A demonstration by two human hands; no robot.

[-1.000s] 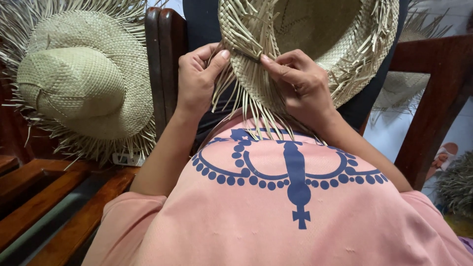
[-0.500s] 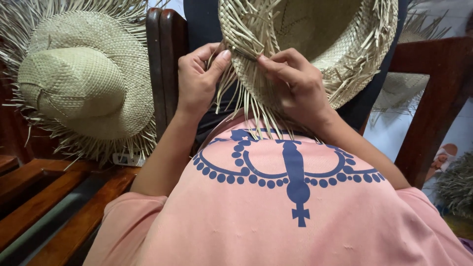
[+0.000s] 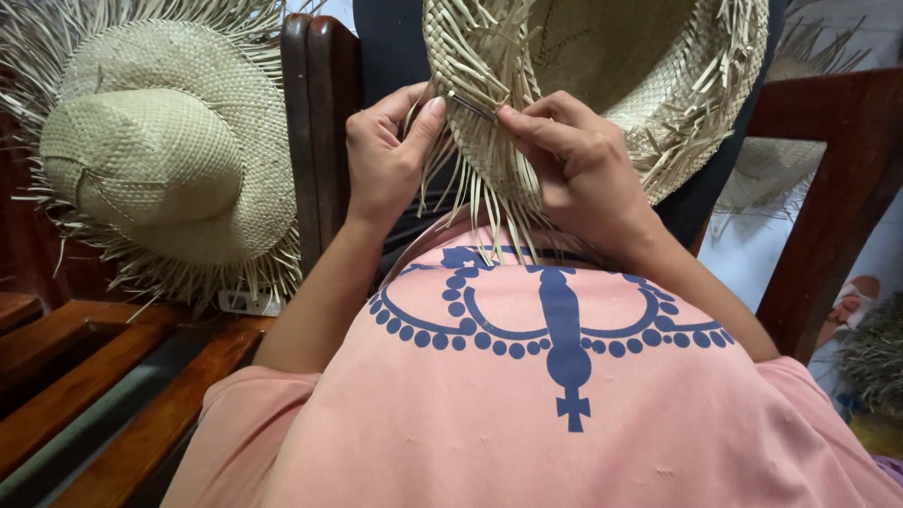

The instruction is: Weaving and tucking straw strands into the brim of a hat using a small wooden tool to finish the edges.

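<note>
Biggest thing in view is the unfinished straw hat (image 3: 602,85), propped brim-down over the person's lap against the pink shirt (image 3: 564,404), loose strands hanging off the near edge. A finished hat (image 3: 160,150) sits off to the left on the wooden bench (image 3: 113,357). Since a moment ago both hands have slid slightly along the brim. The left hand (image 3: 386,160) pinches strands, mostly closed. The right hand (image 3: 574,165), curled shut, now shows a thin metal needle (image 3: 470,105) poking into the weave.
</note>
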